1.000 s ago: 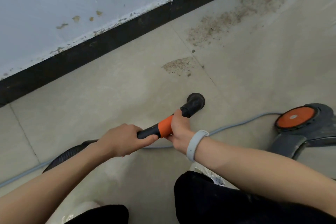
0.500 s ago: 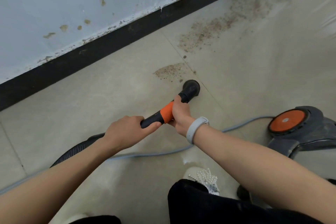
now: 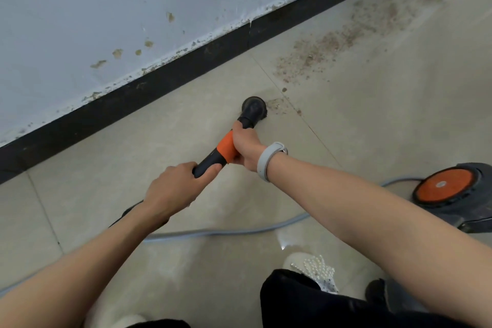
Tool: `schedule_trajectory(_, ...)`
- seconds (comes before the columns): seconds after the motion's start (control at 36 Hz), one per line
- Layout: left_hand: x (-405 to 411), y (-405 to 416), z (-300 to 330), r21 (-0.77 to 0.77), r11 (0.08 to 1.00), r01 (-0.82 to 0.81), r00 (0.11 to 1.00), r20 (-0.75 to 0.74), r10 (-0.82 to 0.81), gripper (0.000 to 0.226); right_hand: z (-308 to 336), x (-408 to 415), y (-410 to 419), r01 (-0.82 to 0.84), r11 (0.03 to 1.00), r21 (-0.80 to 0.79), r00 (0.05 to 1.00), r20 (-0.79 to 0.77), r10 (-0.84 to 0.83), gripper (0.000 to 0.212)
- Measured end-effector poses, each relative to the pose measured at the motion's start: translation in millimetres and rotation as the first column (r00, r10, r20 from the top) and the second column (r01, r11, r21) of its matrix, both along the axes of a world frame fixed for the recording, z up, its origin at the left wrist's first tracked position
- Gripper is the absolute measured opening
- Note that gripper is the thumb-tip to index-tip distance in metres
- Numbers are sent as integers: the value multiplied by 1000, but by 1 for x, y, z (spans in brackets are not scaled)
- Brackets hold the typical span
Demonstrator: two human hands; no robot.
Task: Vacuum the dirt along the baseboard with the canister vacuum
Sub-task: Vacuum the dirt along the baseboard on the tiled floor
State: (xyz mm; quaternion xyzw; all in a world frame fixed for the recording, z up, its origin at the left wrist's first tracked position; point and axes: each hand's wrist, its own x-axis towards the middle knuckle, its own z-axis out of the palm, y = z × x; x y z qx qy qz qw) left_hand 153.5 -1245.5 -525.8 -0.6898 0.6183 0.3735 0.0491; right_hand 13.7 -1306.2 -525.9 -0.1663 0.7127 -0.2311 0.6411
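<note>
Forward toward the wall, the round brush head (image 3: 254, 108) is now touching the near edge of a small dirt patch (image 3: 278, 105), having come up from farther back on the beige tiled floor (image 3: 372, 120). Both hands are gripping the wand (image 3: 213, 158): left hand (image 3: 173, 189) clamped on the black part, right hand (image 3: 246, 145) on the orange band. More dirt (image 3: 332, 45) is lying along the black baseboard (image 3: 133, 96). Bare tile is stretching leftward; the vacuum canister (image 3: 452, 189) and a grey cable (image 3: 226, 231) are lying behind.
</note>
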Motion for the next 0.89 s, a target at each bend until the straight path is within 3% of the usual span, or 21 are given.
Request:
schedule_trajectory(0.25, 28, 32, -4, 10, 992, -129, 991, 32, 128, 58, -10, 34, 16, -96, 994, 50, 995, 26, 95, 49)
schedule_trajectory(0.47, 6, 42, -3, 41, 997, -60, 997, -37, 62, 50, -26, 13, 35, -11, 998, 62, 996, -85, 16, 50)
schedule_trajectory(0.75, -9, 30, -2, 41, 998, 49, 999, 14, -49, 52, -25, -6, 42, 133, 990, 45, 979, -160, -124, 45)
schedule_trajectory(0.89, -12, 9, -8, 41, 999, -4, 999, -43, 6, 60, -12, -10, 11, 13, 1000, -28, 966, -259, -20, 46)
